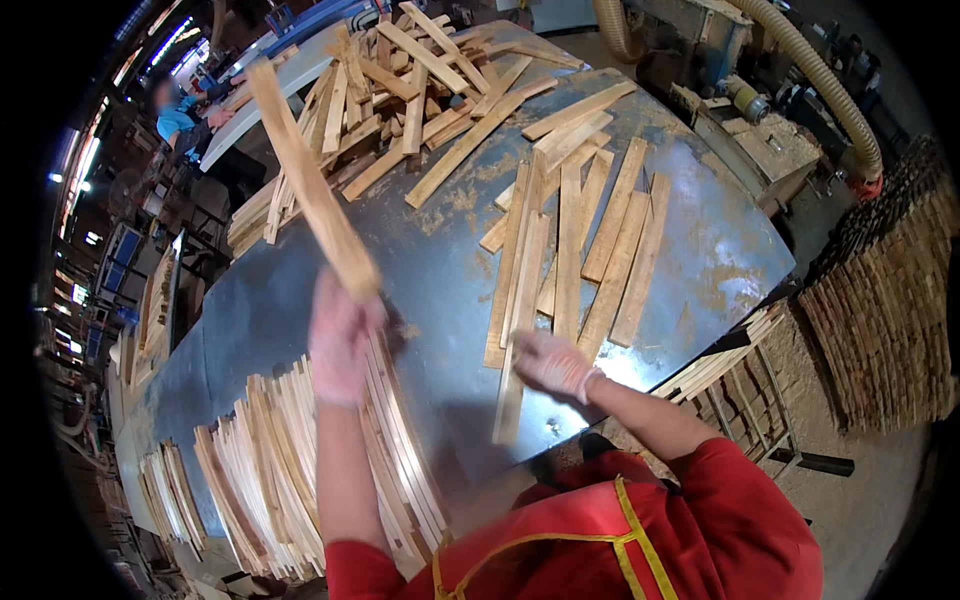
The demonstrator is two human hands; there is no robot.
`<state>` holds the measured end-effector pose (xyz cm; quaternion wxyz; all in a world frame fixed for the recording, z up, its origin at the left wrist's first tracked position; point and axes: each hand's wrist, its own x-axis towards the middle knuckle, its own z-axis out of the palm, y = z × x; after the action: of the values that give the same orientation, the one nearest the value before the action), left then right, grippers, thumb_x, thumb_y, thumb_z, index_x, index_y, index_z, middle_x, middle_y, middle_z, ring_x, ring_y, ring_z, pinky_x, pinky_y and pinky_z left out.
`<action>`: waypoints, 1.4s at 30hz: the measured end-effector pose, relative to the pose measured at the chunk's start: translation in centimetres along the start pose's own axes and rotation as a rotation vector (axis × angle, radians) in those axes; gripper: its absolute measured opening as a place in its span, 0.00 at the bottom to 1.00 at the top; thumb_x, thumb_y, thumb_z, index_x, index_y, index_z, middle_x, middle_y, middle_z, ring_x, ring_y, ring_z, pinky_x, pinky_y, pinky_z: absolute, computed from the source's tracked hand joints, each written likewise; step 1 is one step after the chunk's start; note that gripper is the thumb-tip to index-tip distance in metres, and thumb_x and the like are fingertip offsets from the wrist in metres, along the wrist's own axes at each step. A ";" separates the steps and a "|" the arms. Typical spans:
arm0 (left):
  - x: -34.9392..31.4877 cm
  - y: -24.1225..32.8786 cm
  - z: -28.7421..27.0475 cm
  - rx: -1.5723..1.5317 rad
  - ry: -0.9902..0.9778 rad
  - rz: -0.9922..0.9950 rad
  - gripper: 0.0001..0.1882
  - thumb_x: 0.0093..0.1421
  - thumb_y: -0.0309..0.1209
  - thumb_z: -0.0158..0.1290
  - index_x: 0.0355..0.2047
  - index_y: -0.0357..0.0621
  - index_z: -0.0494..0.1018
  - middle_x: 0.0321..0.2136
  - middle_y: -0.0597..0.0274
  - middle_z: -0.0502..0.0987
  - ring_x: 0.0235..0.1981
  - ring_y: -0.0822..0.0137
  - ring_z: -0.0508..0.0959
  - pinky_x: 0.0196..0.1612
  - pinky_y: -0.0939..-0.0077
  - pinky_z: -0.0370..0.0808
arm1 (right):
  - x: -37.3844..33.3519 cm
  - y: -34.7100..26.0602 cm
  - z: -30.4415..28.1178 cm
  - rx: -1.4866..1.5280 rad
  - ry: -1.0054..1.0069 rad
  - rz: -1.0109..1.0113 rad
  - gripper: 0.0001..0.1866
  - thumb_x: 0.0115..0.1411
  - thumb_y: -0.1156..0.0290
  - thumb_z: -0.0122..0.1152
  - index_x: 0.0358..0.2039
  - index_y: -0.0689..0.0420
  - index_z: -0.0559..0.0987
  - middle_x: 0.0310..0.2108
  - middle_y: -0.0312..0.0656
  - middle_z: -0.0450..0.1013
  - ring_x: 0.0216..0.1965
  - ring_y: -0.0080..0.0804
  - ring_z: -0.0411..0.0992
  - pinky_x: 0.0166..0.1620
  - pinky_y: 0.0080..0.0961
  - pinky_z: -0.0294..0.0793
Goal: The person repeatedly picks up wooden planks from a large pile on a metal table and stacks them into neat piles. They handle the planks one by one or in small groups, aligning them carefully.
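Observation:
My left hand [342, 338], in a pale glove and blurred by motion, is closed around the lower end of a wooden slat [310, 185]. That slat stands tilted above the metal table, its far end leaning up and to the left. My gloved right hand [553, 364] is closed at the edge of a loose group of slats, its fingers on a narrow wooden slat [508, 415] whose near end points toward me. More slats [568, 255] lie roughly side by side beyond that hand. Below my left hand, several slats [385, 430] stand packed in a row, partly hidden by my forearm.
A heap of mixed slats [415, 90] covers the table's far side. Rows of slats [265, 460] line its near left edge. On the right stand a tall stack of wood [885, 300] and a machine with a ribbed hose [840, 85]. A person in blue [175, 120] works far left.

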<state>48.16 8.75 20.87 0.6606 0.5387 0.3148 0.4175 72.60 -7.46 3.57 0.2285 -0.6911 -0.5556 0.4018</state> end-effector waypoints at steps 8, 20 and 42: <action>4.1 -21.6 2.6 1.429 -0.041 -0.148 0.18 0.64 0.40 0.52 0.48 0.43 0.79 0.46 0.44 0.83 0.49 0.44 0.82 0.51 0.50 0.79 | 3.5 4.0 -4.2 0.036 0.362 0.377 0.42 0.59 0.56 0.63 0.71 0.60 0.65 0.65 0.62 0.69 0.62 0.61 0.72 0.65 0.44 0.72; -6.2 -28.8 8.9 0.667 0.007 -0.546 0.32 0.57 0.35 0.62 0.62 0.44 0.71 0.54 0.52 0.82 0.56 0.54 0.82 0.59 0.62 0.77 | 2.8 6.7 -2.4 0.947 0.165 0.208 0.40 0.55 0.67 0.72 0.67 0.64 0.69 0.53 0.54 0.80 0.53 0.44 0.79 0.59 0.33 0.75; -23.7 -14.2 -1.6 0.410 0.332 -0.489 0.33 0.65 0.33 0.56 0.70 0.41 0.65 0.56 0.49 0.79 0.56 0.54 0.79 0.58 0.61 0.76 | 1.3 -6.1 13.0 0.174 -0.367 0.242 0.49 0.65 0.52 0.65 0.77 0.61 0.53 0.58 0.62 0.77 0.58 0.51 0.78 0.63 0.39 0.74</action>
<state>39.03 -12.69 5.89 0.5591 0.4936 0.6145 0.2571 58.60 -6.24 0.41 0.1324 -0.6458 -0.4641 0.5916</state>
